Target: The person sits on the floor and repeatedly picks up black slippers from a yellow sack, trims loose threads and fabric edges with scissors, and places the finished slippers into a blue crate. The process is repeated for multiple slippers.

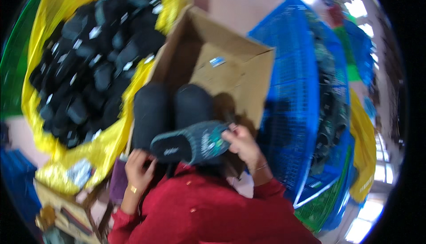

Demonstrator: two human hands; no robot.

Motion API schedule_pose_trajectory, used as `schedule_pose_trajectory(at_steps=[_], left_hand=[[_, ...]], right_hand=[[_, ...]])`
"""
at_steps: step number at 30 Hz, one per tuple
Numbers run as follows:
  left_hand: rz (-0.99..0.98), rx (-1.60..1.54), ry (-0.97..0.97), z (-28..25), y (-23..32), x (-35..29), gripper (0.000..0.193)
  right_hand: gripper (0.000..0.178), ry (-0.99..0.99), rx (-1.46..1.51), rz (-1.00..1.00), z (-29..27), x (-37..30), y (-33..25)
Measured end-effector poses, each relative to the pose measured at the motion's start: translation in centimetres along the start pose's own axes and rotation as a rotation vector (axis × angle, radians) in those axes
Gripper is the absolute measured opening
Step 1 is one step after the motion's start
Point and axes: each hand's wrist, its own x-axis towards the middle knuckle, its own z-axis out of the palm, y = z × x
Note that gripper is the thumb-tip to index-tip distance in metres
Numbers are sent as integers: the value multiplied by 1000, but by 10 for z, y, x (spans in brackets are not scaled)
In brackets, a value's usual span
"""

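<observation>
On my feed, the right hand (243, 143) has its fingers closed on the toe end of a dark slipper (205, 142), held crosswise on the near side of the knees (193, 104). The left hand (140, 169) curls loosely near its heel; I can't tell whether those fingers grip anything. A cardboard box (244, 73) sits between a yellow sack (57, 2) and a blue crate (288, 57).

Fisheye view from the wearer's head, looking steeply down, close above the left hand (139, 169) and right hand (245, 144), below centre.
</observation>
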Motion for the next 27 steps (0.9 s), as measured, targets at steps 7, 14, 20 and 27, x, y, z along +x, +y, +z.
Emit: schedule_pose_trajectory(at_steps=[7,14,20,27], left_hand=[[6,-79,41,8,17,32,12],[111,36,-45,17,23,53,13],[105,63,-61,8,30,51,10],[-84,-195,-16,1,5,34,9]], right_hand=[[16,157,296,-168,-61,-50,-17],[19,657,836,-703,-181,-79,-52],[34,519,972,-995,-297,-57,-184],[23,444,-138,-736,-73,56,-89]])
